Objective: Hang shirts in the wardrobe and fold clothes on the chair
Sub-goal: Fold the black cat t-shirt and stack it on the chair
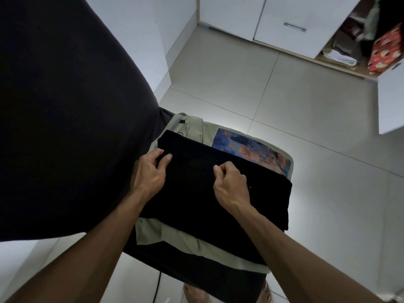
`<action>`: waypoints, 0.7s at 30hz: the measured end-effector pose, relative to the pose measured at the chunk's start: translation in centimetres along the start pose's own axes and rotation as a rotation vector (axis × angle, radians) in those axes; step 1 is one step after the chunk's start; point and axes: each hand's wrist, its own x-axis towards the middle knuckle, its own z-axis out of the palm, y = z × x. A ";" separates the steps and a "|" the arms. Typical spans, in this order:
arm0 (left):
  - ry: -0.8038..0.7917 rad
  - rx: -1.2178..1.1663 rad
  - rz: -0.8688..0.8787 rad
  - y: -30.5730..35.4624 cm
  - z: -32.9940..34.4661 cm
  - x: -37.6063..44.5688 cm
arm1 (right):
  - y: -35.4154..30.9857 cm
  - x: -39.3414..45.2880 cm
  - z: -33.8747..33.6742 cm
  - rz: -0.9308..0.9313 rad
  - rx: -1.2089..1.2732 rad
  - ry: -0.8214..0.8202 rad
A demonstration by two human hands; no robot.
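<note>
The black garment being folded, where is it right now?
In the head view the black garment lies at centre on a pale green printed shirt on the chair, pinched by the left hand and right hand.

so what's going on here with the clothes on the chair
A person is folding a black garment laid flat on a chair, on top of a pale green shirt with a blue and orange print. The left hand pinches the black cloth near its left side, and the right hand has its grip bunched on the cloth near the middle. Behind, an open wardrobe shows folded items on its bottom shelf.
</note>
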 end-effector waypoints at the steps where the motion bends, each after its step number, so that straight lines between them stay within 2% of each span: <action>1: 0.056 0.010 0.036 0.0 0.2 0.2 | 0.0 -0.2 0.1 -0.037 0.007 0.058; 3: 0.119 0.029 0.086 0.2 0.4 0.5 | 0.2 -0.6 0.3 -0.070 -0.017 0.142; 5: 0.102 0.171 0.104 0.3 1.0 1.1 | 0.5 -0.8 0.3 -0.051 -0.134 0.152; 7: 0.083 0.349 0.073 0.3 1.8 1.9 | 0.8 -0.5 0.6 -0.027 -0.306 0.156; 11: 0.105 0.484 0.043 0.0 2.4 2.4 | 1.4 -0.1 1.2 -0.068 -0.536 0.223; 14: 0.092 0.574 0.031 0.2 2.5 2.0 | 1.9 -0.5 1.3 -0.104 -0.586 0.229; 16: 0.138 0.599 0.027 0.7 2.6 1.6 | 2.3 -0.6 1.5 -0.164 -0.567 0.262; 19: 0.301 0.536 0.217 1.3 3.0 0.2 | 3.2 -0.9 1.6 -0.275 -0.535 0.381; 21: 0.280 0.531 0.410 1.7 4.1 -1.1 | 4.6 -1.5 1.0 -0.368 -0.591 0.405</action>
